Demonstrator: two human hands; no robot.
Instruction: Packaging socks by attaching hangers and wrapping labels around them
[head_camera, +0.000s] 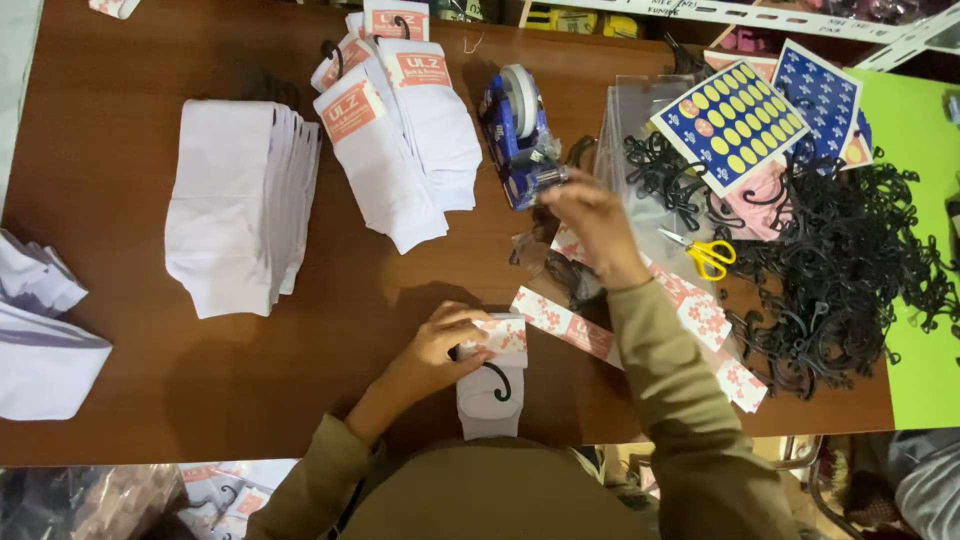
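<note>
While pinning a folded white sock pair (489, 398) with its black hook (498, 381) near the brown table's (120, 80) front edge, left hand (440, 345) closed on the pink-flowered paper band (503, 335) wrapped over it. Right hand (588, 215) out at the blue tape dispenser (520, 135), fingertips pinched together; whether on tape, cannot tell. Labelled socks (400, 130) stacked beyond.

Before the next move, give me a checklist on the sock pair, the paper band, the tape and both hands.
1. Left hand pins paper band on folded white sock pair: ok.
2. Black hook sits on that pair: ok.
3. Right hand at blue tape dispenser: ok.
4. Tape strip torn off: cannot tell.
5. Spare paper bands beside the pair: ok.
6. Yellow scissors uncovered: ok.
</note>
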